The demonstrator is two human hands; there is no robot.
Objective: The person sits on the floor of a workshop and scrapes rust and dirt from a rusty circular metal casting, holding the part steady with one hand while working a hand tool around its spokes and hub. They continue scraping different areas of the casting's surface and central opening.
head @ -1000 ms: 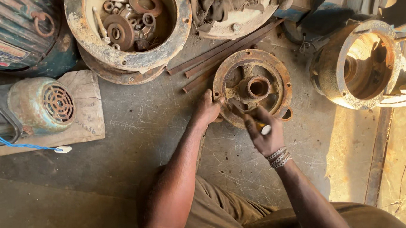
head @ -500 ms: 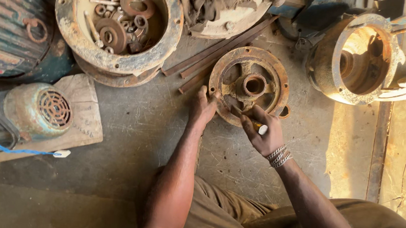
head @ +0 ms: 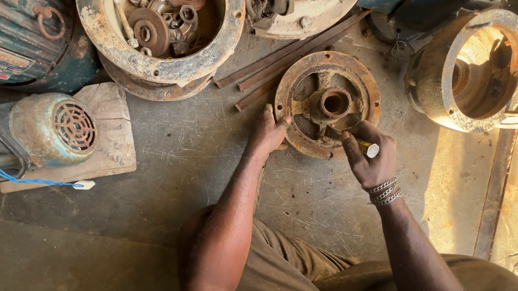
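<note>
A rusty round motor end cover [head: 327, 103] lies flat on the grey concrete floor, its hub hole facing up. My left hand [head: 267, 131] rests on its near-left rim, fingers spread against the metal. My right hand [head: 367, 156] is closed around a small tool with a yellow handle [head: 369, 149]; its thin shaft points into the cover beside the hub. Bracelets circle my right wrist.
A rusty motor housing [head: 155, 65] holding several washers and bolts sits at the back left. Another housing [head: 480, 67] lies on its side at the right. A small motor [head: 44, 130] on a wooden board is at the left. Steel rods [head: 290, 53] lie behind the cover.
The view has shifted a little. My right hand has moved slightly right along the cover's near rim with the tool; my left hand stays on the rim.
</note>
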